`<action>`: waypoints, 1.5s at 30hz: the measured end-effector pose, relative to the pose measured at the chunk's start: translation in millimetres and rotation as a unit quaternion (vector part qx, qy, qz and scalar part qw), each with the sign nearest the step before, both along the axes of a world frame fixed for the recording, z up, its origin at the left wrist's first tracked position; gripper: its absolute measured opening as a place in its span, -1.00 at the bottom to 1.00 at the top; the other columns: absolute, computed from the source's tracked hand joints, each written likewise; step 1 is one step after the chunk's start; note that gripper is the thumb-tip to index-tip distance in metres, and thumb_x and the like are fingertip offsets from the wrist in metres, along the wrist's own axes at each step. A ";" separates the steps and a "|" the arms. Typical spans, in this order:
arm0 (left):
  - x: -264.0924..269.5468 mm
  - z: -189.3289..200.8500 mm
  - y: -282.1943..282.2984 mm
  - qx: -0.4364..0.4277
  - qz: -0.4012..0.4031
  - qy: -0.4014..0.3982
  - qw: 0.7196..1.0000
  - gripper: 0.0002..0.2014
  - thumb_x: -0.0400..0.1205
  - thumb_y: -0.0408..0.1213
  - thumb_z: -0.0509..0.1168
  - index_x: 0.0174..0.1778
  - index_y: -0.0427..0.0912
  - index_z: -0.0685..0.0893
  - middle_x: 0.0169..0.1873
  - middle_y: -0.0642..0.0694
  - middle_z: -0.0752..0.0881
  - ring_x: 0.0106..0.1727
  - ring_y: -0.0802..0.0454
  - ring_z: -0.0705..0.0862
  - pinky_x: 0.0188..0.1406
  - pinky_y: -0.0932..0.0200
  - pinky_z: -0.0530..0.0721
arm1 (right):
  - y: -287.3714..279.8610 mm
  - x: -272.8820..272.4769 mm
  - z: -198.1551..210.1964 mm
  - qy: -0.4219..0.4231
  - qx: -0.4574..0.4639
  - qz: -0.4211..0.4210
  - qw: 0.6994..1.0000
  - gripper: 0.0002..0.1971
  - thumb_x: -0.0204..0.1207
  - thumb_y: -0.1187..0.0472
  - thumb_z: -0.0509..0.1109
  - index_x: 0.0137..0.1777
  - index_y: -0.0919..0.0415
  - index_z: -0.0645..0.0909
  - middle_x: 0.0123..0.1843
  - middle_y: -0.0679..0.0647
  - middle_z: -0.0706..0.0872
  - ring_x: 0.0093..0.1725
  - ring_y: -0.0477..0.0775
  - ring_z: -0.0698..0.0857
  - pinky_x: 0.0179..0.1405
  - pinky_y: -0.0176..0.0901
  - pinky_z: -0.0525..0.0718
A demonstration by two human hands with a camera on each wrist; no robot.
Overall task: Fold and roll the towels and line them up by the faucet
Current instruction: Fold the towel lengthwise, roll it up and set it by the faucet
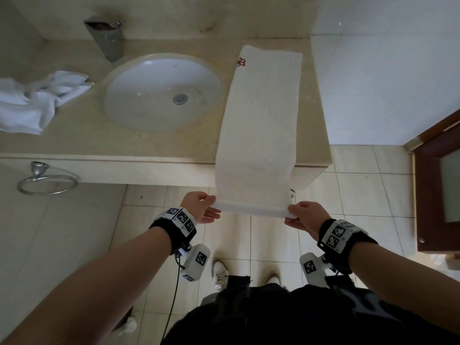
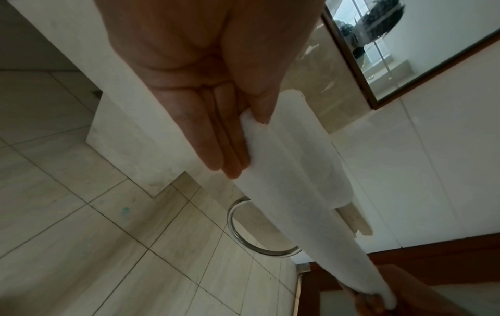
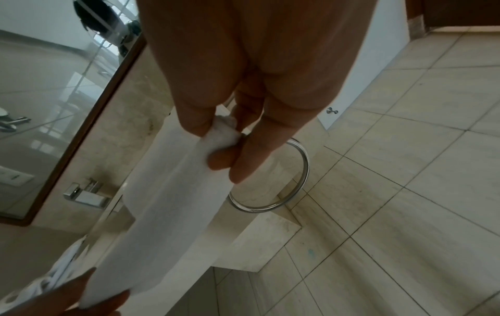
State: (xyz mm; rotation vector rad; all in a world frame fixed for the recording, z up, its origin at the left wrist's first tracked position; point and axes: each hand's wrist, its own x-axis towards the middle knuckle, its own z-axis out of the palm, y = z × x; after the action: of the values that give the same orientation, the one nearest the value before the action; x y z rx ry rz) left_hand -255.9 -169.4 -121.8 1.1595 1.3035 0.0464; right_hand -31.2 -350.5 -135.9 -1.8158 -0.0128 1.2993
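Observation:
A long white towel (image 1: 261, 125), folded into a narrow strip with a red emblem at its far end, lies on the counter right of the sink and hangs past the front edge. My left hand (image 1: 207, 207) pinches its near left corner between thumb and straight fingers (image 2: 222, 154). My right hand (image 1: 296, 215) pinches the near right corner (image 3: 222, 136). The near edge is turned into a small fold between both hands. A second white towel (image 1: 37, 100) lies crumpled on the counter at the left. The chrome faucet (image 1: 107, 41) stands behind the sink.
The round white sink (image 1: 161, 93) sits in the beige stone counter (image 1: 74, 143). A chrome towel ring (image 1: 47, 183) hangs below the counter's front at the left. A white wall borders the counter's right end, and a brown door (image 1: 438, 185) stands at far right.

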 end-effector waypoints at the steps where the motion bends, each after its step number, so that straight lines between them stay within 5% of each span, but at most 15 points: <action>1: 1.3 0.2 0.1 -0.008 0.014 -0.006 1.000 -0.86 0.68 -0.29 0.24 -0.06 -0.31 0.60 -0.27 -0.31 0.78 -0.40 -0.04 0.80 -0.30 0.05 0.80 | 0.5 0.3 1.3 0.004 0.000 -0.003 1.000 -0.90 0.55 0.41 0.32 -0.18 0.42 0.59 -0.22 0.30 0.68 -0.28 0.11 0.72 -0.15 -0.14 0.79; 10: 7.6 1.3 -0.3 -0.019 0.118 -0.016 0.993 -0.85 0.54 -0.51 0.38 -0.20 -0.24 0.52 -0.14 -0.37 0.69 -0.30 -0.20 0.73 -0.35 0.00 0.81 | -0.4 2.6 4.0 0.043 0.029 -0.051 0.997 -0.86 0.57 0.36 0.39 0.03 0.45 0.63 -0.23 0.27 0.67 -0.32 0.07 0.67 -0.34 -0.21 0.80; 19: 1.3 -0.2 5.1 -0.073 0.118 -0.046 0.989 -0.85 0.53 -0.46 0.41 -0.02 -0.39 0.63 -0.07 -0.32 0.73 -0.17 -0.13 0.78 -0.21 0.11 0.81 | -10.7 9.9 7.4 0.073 0.061 -0.023 0.995 -0.80 0.48 0.53 0.41 0.07 0.38 0.68 0.05 0.26 0.71 -0.03 0.10 0.73 -0.06 -0.22 0.78; 24: 0.0 6.8 2.0 -0.087 0.081 -0.093 0.989 -0.89 0.52 -0.55 0.38 -0.06 -0.41 0.71 -0.01 -0.30 0.73 -0.04 -0.12 0.75 -0.13 0.17 0.80 | -14.0 9.6 6.3 0.037 0.054 0.001 0.998 -0.83 0.50 0.49 0.41 0.08 0.41 0.68 -0.07 0.25 0.73 -0.12 0.07 0.73 -0.13 -0.30 0.79; 29: 3.3 1.0 -3.9 -0.016 0.056 -0.070 0.996 -0.86 0.54 -0.57 0.33 -0.25 -0.27 0.70 -0.11 -0.30 0.70 -0.14 -0.13 0.74 -0.21 0.12 0.81 | -13.2 6.1 6.3 -0.016 0.046 0.061 0.997 -0.88 0.53 0.44 0.40 0.03 0.36 0.70 -0.16 0.22 0.72 -0.19 0.04 0.72 -0.16 -0.32 0.78; 33: 2.7 -1.1 -6.7 -0.010 0.055 -0.066 0.996 -0.91 0.59 -0.48 0.33 -0.21 -0.29 0.71 -0.18 -0.25 0.70 -0.26 -0.06 0.70 -0.27 0.16 0.81 | -16.4 5.9 -0.5 -0.056 0.027 0.097 0.993 -0.88 0.57 0.39 0.38 0.06 0.34 0.70 -0.26 0.18 0.71 -0.26 0.01 0.71 -0.11 -0.26 0.79; 39: -4.0 2.9 -3.1 -0.056 0.016 -0.105 0.993 -0.81 0.50 -0.61 0.37 -0.01 -0.34 0.70 -0.01 -0.25 0.74 -0.02 -0.07 0.74 -0.09 0.20 0.79 | -18.9 7.7 -4.2 -0.079 0.026 0.102 0.991 -0.88 0.59 0.38 0.34 0.03 0.34 0.69 -0.34 0.19 0.68 -0.30 0.00 0.67 -0.14 -0.28 0.78; 45: -2.7 2.3 -0.7 -0.005 0.001 -0.077 0.997 -0.90 0.54 -0.56 0.36 -0.12 -0.30 0.67 -0.20 -0.21 0.69 -0.21 -0.01 0.71 -0.17 0.19 0.80 | -17.8 8.1 0.1 -0.092 0.027 0.110 0.989 -0.92 0.57 0.37 0.37 -0.09 0.29 0.70 -0.33 0.18 0.69 -0.28 0.02 0.70 -0.03 -0.14 0.77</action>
State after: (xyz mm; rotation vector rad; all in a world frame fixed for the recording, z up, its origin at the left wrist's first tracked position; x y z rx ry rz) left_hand -258.6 -170.1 -119.5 1.1229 1.1682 0.1284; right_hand -23.1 -368.3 -135.7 -1.9217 -0.3548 1.2633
